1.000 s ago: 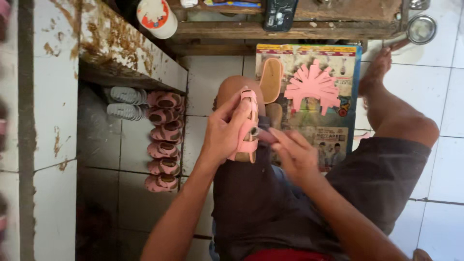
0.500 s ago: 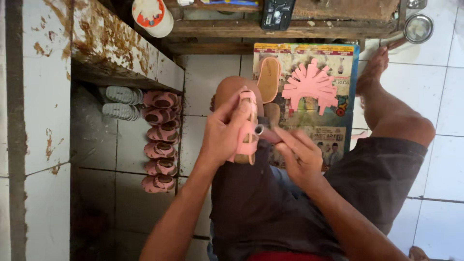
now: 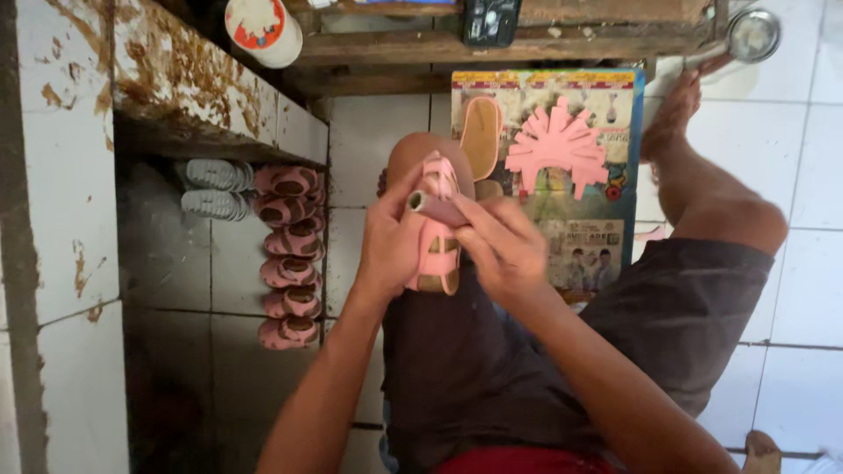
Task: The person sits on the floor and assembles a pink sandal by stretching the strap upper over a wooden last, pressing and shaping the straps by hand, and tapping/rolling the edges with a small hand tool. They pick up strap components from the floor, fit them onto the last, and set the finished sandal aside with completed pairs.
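Head view shows our left hand (image 3: pixel 395 246) clasped around a small pink sandal (image 3: pixel 436 237) held over the lap, while our right hand (image 3: pixel 500 250) is closed on a short tube-like tool (image 3: pixel 432 205) whose open end now lies across the sandal's upper part, where half a second ago it sat lower against the straps. We judge the work on the straps to be under way, not finished. Just beyond the right hand lie a tan insole (image 3: pixel 481 136) and pink strap pieces (image 3: pixel 553 145) on a printed sheet (image 3: pixel 615 114); finished sandals (image 3: pixel 288 254) are stacked well left of the left hand.
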`<state>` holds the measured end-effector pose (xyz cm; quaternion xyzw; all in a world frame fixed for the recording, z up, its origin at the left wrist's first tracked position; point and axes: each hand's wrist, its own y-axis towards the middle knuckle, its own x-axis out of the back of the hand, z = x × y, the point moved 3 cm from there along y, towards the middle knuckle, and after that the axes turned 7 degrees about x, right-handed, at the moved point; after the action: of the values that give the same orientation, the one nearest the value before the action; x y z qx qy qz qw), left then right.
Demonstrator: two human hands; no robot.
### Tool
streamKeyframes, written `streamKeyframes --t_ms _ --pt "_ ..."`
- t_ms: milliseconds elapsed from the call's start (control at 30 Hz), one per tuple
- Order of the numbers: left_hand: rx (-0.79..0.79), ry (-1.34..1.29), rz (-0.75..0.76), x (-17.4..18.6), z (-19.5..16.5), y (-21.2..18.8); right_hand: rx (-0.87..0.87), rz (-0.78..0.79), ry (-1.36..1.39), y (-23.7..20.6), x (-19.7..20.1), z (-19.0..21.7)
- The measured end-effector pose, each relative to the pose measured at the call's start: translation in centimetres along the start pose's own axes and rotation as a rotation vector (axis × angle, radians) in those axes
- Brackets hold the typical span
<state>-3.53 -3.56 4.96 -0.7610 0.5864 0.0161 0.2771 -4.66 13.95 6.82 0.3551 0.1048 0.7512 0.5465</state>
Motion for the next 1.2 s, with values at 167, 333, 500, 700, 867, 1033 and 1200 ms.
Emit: streamKeyframes --t_ms 167,333,500,700,867,1033,1200 --pt "-0.035 -0.014 0.003 0.6 -0.2 0.3 -0.004 0.041 0.066 -0.8 -0.8 0.3" --pt "-0.013 0.052 0.009 1.1 -0.1 0.4 0.008 -0.067 0.127 -0.4 0.3 -0.6" --pt "0.087 -0.114 0.068 1.1 0.7 0.4 0.093 0.047 0.085 -1.2 -1.6 -0.9" --pt "0.079 -0.097 0.213 1.1 -1.6 -0.9 -0.170 0.124 0.096 -3.0 2.6 -3.1" --pt "0.090 0.423 0.321 -0.3 -4.7 -3.0 -0.483 0.022 0.366 -2.1 3.9 -3.5" --pt "-0.102 0.745 0.354 -2.0 -6.4 -3.0 0.051 0.130 0.129 -0.3 3.8 -0.1" --pt "-0.090 0.668 0.368 -1.6 -5.7 -2.7 0.082 0.203 0.067 0.3 4.1 -0.6"
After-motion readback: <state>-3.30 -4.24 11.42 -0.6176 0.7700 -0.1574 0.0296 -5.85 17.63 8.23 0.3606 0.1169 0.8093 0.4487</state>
